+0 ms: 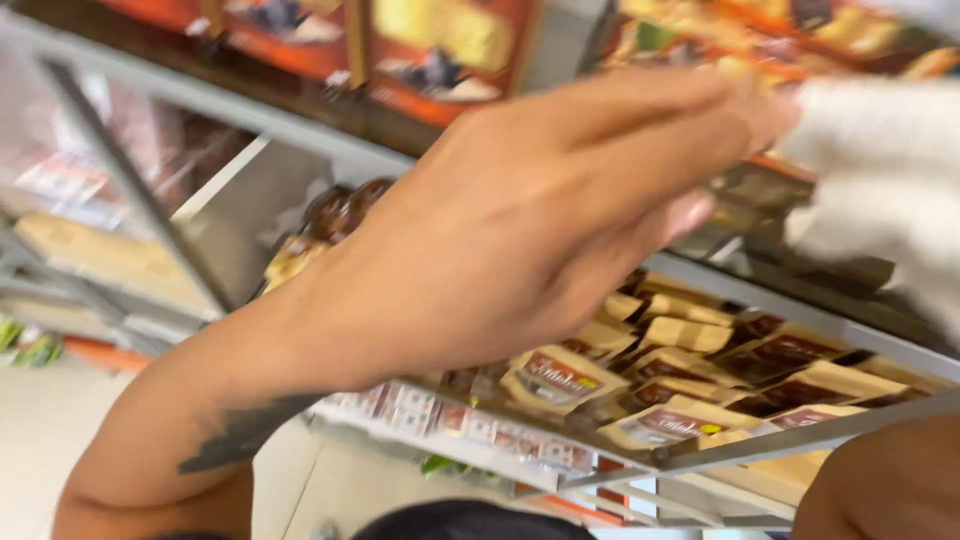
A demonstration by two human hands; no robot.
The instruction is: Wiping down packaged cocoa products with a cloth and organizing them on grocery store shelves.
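Note:
My left hand (560,220) reaches from the lower left across to the right, its back toward me, with a dark tattoo on the forearm. The fingers are stretched out close together with the thumb beneath them. Their tips meet the edge of a soft white thing, perhaps a cloth (880,180), at the upper right; motion blur hides whether they grip it. A bare patch of skin, seemingly my right arm (880,490), shows at the bottom right corner, but the right hand itself is out of frame.
Grey metal store shelves (800,310) run across the view. The lower one holds several tan and dark brown packets (690,380), with price tags (470,425) along its front rail. Orange boxes (440,50) stand on the upper shelf. Pale floor lies at the lower left.

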